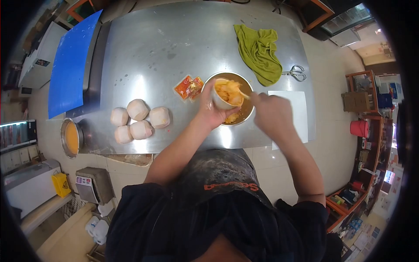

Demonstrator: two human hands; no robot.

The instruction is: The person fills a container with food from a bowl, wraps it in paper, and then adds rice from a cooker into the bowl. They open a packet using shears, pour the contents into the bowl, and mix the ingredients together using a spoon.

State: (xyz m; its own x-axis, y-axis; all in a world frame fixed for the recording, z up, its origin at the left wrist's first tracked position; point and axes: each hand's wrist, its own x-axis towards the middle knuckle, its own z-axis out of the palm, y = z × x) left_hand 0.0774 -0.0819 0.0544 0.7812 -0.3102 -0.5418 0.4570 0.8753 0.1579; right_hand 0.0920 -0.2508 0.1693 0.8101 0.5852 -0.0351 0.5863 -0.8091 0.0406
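Steel table (pixel 152 52): cup (pixel 219 103) in left hand (pixel 209 112) grip, above metal bowl (pixel 248 110)

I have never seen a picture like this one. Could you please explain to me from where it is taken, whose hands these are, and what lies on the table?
There is no machine here. A person works with bare hands, and one camera worn on the head looks down, so the round, bent picture shows the person's own body at the bottom. The left hand holds a white cup of yellow-orange pieces over a metal bowl. The right hand grips a thin tool that reaches into the cup; I cannot tell what kind of tool it is. On the steel table lie five pale round things that look like peeled coconuts, orange sachets, a green cloth, scissors and a white sheet. At the left are a blue board and a pot of orange liquid.
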